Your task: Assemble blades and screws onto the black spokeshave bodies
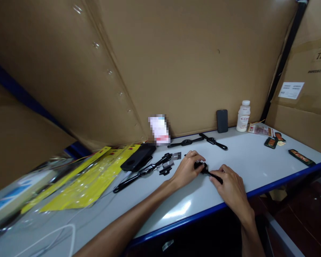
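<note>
Two bare hands worked close together over a glossy white table (267, 173), sharing one black two-handled tool (209, 174), apparently a spokeshave, which lay between them. The right hand (228, 184) was curled around the handle nearest it; the left hand (188, 167) had thumb and fingers bent in a pinch at the tool's middle, though whether its fingertips also gripped a small part could not be told. If the right grip had slackened while the left fingers pressed, the tool could have twisted; a fitted blade, hidden here, might then have nicked a fingertip. Just left of the left hand lay thin grey metal plates (177, 156) and a small black fitting (165, 170), which a sideways sweep of that forearm could have scattered. Next to them was a similar black tool (147, 171), and beyond the hands two more, a left one (186, 142) and a right one (214, 141). Farther left were yellow-backed plastic packets (96, 178) and a white cable (73, 232) that an arm might have snagged. Beyond the right hand stood a white-capped bottle (243, 116), well apart.
</note>
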Demonstrator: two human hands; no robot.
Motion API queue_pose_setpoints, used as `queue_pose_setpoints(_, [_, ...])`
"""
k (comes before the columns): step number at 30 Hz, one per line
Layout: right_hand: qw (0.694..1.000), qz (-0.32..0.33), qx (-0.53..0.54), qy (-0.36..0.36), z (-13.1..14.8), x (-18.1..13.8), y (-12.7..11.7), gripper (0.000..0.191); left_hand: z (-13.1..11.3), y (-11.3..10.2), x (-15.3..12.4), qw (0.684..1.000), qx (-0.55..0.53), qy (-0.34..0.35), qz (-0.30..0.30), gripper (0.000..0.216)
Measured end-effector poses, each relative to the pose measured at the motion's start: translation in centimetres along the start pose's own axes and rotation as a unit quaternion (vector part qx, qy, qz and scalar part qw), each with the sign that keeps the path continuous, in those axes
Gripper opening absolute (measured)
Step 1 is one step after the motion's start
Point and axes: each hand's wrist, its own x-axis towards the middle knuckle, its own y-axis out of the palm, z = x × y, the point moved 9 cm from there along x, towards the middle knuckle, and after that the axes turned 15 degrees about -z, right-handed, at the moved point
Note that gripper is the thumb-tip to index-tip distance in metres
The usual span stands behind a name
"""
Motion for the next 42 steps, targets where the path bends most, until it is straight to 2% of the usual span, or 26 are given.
queue_pose_setpoints(4, [1.000, -0.003, -0.002, -0.002, -0.1, 0.0, 0.1, 0.025, -0.5, 0.6, -0.1, 0.999, -0.021, 0.021, 0.020, 0.032])
queue_pose_setpoints(8, [1.000, -0.004, 0.001, 0.000, -0.2, 0.0, 0.1, 0.025, -0.7, 0.9, -0.2, 0.997, -0.061, 0.027, 0.030, 0.038])
queue_pose_setpoints(10, [1.000, -0.004, 0.004, 0.002, -0.1, 0.0, 0.0, 0.025, -0.5, 0.5, -0.1, 0.998, -0.065, 0.018, 0.009, 0.036])
queue_pose_setpoints(13, [1.000, -0.003, 0.009, 0.002, 0.0, -0.1, 0.0, 0.025, 0.3, -0.6, 0.2, 0.999, -0.014, -0.011, -0.041, 0.013])
queue_pose_setpoints(17, [1.000, -0.001, 0.005, 0.003, -0.1, 0.0, 0.0, 0.025, 0.2, -0.1, 0.0, 1.000, 0.011, 0.006, -0.003, 0.004])
queue_pose_setpoints(21, [1.000, 0.001, 0.007, 0.000, -0.1, 0.0, 0.1, 0.025, -0.5, 0.4, -0.2, 0.999, -0.013, 0.037, 0.025, 0.031])
queue_pose_setpoints(24, [1.000, 0.001, 0.010, 0.003, -0.2, 0.0, 0.2, 0.024, -0.8, 0.7, -0.4, 0.998, -0.038, 0.040, 0.035, 0.039])
queue_pose_setpoints(26, [1.000, -0.001, 0.011, 0.004, -0.2, -0.1, 0.1, 0.024, -0.6, 0.5, -0.3, 0.999, -0.040, 0.028, 0.019, 0.035])
queue_pose_setpoints(29, [1.000, -0.004, 0.013, 0.003, -0.2, -0.1, 0.0, 0.024, 0.2, -0.3, -0.1, 1.000, -0.004, -0.004, -0.023, 0.017])
queue_pose_setpoints(32, [1.000, -0.005, 0.014, 0.003, -0.2, -0.1, 0.0, 0.024, 0.6, -0.1, -0.2, 1.000, 0.011, -0.005, -0.016, 0.009])
queue_pose_setpoints(38, [1.000, 0.000, 0.011, 0.005, 0.0, -0.1, -0.1, 0.024, -0.6, 0.9, -0.7, 0.998, -0.031, 0.047, 0.027, 0.038])
queue_pose_setpoints(42, [1.000, -0.002, 0.011, 0.003, 0.0, -0.1, 0.0, 0.024, -0.2, 0.1, -0.4, 1.000, -0.017, 0.013, -0.015, 0.022])
